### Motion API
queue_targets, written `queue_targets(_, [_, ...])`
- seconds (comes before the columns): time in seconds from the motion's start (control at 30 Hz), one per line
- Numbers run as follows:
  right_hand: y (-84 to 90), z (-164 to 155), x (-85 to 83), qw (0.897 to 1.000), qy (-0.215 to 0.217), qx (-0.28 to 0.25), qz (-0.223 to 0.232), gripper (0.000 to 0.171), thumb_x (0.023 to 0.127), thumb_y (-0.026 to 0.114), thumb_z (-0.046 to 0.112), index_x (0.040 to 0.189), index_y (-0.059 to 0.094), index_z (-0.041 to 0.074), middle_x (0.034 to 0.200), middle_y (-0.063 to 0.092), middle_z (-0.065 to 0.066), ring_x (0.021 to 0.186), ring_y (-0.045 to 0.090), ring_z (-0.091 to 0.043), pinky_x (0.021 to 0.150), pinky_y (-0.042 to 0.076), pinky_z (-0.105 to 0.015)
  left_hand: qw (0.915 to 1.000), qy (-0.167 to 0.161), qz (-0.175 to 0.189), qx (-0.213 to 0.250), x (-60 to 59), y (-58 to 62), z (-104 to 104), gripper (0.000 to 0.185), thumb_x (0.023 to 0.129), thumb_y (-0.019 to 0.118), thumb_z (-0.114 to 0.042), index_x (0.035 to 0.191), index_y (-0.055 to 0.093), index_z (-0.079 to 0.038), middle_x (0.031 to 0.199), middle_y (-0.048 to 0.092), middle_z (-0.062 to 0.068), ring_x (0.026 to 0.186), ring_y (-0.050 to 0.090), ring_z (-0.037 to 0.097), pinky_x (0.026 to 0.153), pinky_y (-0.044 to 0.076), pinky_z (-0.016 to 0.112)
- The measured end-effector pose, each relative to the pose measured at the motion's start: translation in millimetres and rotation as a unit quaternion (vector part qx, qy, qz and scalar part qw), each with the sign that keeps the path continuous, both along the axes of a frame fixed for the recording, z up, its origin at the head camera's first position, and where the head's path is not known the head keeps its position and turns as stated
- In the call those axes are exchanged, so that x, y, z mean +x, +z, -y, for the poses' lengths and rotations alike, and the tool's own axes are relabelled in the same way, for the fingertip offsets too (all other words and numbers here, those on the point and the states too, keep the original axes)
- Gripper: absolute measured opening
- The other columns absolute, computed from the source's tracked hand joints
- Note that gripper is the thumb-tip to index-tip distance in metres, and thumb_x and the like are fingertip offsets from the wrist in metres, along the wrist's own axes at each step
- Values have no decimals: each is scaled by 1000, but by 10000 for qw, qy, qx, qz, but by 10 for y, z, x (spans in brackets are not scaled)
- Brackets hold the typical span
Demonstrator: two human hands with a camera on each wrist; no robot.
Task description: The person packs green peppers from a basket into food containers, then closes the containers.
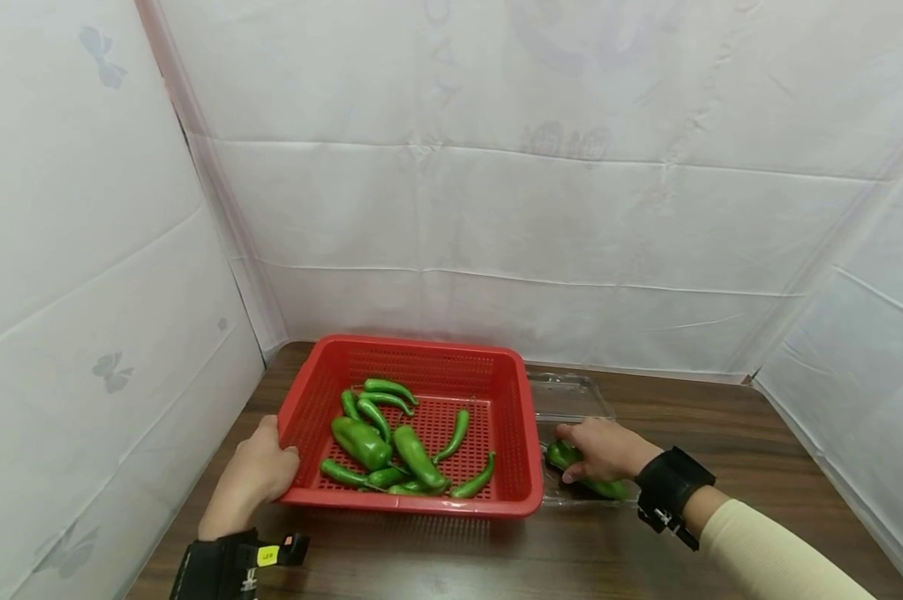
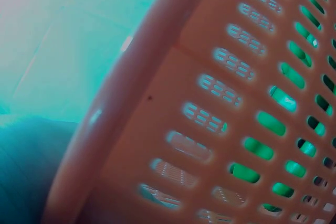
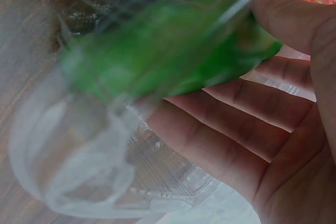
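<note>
My left hand grips the left side of a red plastic basket by its rim. Its thumb lies near the front corner. Inside the basket lie thick green peppers and thin green chili peppers. To the right, my right hand holds a large green pepper between thumb and fingers, within a clear plastic clamshell container. In the left wrist view the basket wall fills most of the picture, with green showing through its slots.
The container's lid lies folded back behind its lower half, close against the basket's right side. Both stand on a dark wooden table. White sheeting hangs behind and on both sides.
</note>
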State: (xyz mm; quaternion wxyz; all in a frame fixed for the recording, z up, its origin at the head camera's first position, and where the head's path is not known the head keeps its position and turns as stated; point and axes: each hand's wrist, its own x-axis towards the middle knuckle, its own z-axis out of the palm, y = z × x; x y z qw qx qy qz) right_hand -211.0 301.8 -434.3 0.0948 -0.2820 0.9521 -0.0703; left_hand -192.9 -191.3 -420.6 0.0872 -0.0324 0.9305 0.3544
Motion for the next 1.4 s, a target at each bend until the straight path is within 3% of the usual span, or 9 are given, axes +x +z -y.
queue_targets(1.03, [43,16,23,9999,82,-17,74,41,86,86,33,114,68,9,81,59,9,68,48,-2,63,43,-23,10000,53,38,38,-12,0,-10,46,103,43,-10,140,33,15,107,63,30,83,63,30,65,49,36])
queue_targets(1.3, [186,26,15,9998,-49,-78,158,43,85,87,30,117,69,7,94,75,-1,80,69,-12,70,59,-34,9999,54,55,66,2,17,-6,50,102,41,-10,144,30,16,110,64,30,85,64,30,67,50,37])
queue_targets(1.4, [262,41,-2,9998,-111,-101,101,48,85,87,32,120,69,5,94,76,-2,78,69,-12,70,59,-34,9999,86,71,72,9,25,-14,52,102,42,-9,146,29,15,113,64,31,88,64,30,69,51,38])
